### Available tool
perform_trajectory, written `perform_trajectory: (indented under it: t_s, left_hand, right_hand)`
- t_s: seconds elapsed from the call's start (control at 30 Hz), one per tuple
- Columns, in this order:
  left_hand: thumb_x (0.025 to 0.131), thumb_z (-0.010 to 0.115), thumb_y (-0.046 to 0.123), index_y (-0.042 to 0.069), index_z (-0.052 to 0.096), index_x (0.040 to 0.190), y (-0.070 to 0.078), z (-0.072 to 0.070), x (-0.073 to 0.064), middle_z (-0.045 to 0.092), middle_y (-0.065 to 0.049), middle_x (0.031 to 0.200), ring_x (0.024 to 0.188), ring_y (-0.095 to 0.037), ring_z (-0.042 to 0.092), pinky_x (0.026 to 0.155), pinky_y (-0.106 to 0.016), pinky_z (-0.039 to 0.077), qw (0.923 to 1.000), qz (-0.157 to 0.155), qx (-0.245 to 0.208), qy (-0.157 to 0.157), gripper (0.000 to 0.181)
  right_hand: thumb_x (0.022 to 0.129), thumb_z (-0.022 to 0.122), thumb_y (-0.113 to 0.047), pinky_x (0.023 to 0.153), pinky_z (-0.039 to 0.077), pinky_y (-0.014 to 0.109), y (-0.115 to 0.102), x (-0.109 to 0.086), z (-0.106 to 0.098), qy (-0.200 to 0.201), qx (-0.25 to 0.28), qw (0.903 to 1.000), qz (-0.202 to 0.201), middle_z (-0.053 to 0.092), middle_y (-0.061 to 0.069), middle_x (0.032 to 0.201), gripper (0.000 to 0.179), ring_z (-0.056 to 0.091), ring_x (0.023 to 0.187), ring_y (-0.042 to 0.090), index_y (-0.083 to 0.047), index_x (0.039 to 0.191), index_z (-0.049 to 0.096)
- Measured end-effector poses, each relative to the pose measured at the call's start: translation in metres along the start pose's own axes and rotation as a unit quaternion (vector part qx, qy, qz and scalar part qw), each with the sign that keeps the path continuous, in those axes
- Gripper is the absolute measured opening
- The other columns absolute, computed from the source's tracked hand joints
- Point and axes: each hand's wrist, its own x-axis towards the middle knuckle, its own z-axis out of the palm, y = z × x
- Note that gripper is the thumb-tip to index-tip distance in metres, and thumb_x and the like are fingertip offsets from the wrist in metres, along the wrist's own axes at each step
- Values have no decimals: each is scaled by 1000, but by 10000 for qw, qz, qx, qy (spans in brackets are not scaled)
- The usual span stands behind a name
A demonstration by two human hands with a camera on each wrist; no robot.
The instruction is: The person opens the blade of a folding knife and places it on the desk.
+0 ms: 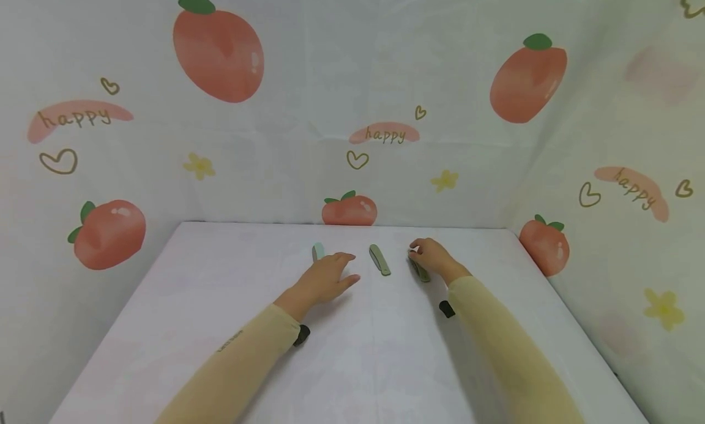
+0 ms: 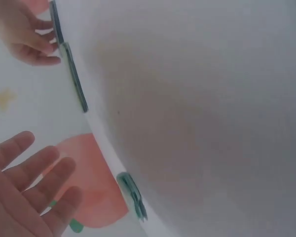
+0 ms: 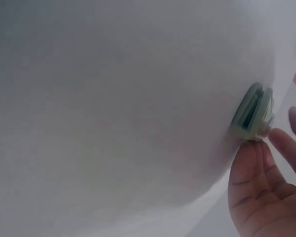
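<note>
Three slim, two-layered, clip-like pieces lie spaced apart on the white table: a pale teal one [image 1: 317, 251], an olive-green one [image 1: 379, 260] and a darker green one [image 1: 420, 271]. My left hand [image 1: 326, 277] hovers with its fingers spread, partly covering the teal piece in the head view; its palm and straight fingers show bare in the left wrist view. At the right, my right hand [image 1: 434, 257] pinches the far end of the darker green piece. The right wrist view shows its fingertips at the end of that piece [image 3: 251, 111], with a gap between its two layers.
The white table [image 1: 220, 338] runs back to a cloth wall [image 1: 297, 167] printed with fruit and flowers, with more cloth at both sides. A black wrist device [image 1: 302, 335] sits under the left sleeve, another [image 1: 447, 309] under the right.
</note>
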Motion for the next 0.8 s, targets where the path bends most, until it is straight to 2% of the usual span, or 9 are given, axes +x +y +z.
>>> perform_trajectory:
  t_s: [0.13, 0.33, 0.43, 0.53, 0.63, 0.8]
  left_hand:
    - [103, 53, 45, 8, 49, 144, 5, 3, 3, 52, -9, 146, 136, -30, 47, 111, -43, 37, 9999, 39, -92, 74, 55]
    - [104, 52, 45, 8, 51, 142, 14, 8, 9, 53, -9, 145, 137, -28, 46, 112, -41, 35, 9998, 19, -147, 102, 53]
    - [104, 51, 44, 8, 51, 142, 18, 10, 12, 53, -8, 145, 137, -27, 46, 113, -41, 35, 9996, -38, -249, 119, 52]
    - [104, 52, 43, 8, 52, 142, 23, 12, 14, 53, -9, 145, 137, -27, 46, 113, -41, 35, 9992, -78, -359, 123, 52]
    - [104, 53, 41, 7, 52, 142, 27, 14, 16, 54, -9, 144, 137, -27, 46, 113, -41, 35, 9987, -86, -491, 139, 51]
    - [104, 53, 41, 6, 52, 142, 34, 20, 21, 56, -9, 143, 136, -25, 48, 112, -40, 36, 9973, -81, -710, 165, 52]
  right_hand:
    - [100, 59, -14, 84, 51, 44, -2, 4, 3, -84, -173, 9997, 150, 66, 17, 103, 33, 62, 92, 27, 3, 128, 60]
    - [99, 60, -16, 91, 50, 47, -6, 2, 3, -198, -242, 9983, 492, 64, 22, 121, 35, 61, 106, 33, 4, 128, 59]
    - [96, 61, -19, 86, 52, 45, -9, -1, 2, -168, -70, 9969, 761, 64, 22, 118, 34, 61, 101, 32, 5, 121, 60]
    - [91, 63, -18, 76, 52, 40, -10, -4, 2, -120, 174, 9952, 954, 65, 18, 107, 31, 61, 89, 28, 4, 113, 61]
    - [88, 63, -17, 69, 52, 35, -10, -7, 2, -55, 426, 9937, 1032, 65, 16, 101, 29, 61, 82, 25, 3, 108, 61]
    - [89, 62, -14, 71, 53, 34, -14, -16, 0, 36, 1010, 9895, 1030, 63, 17, 105, 27, 61, 84, 24, 3, 110, 61]
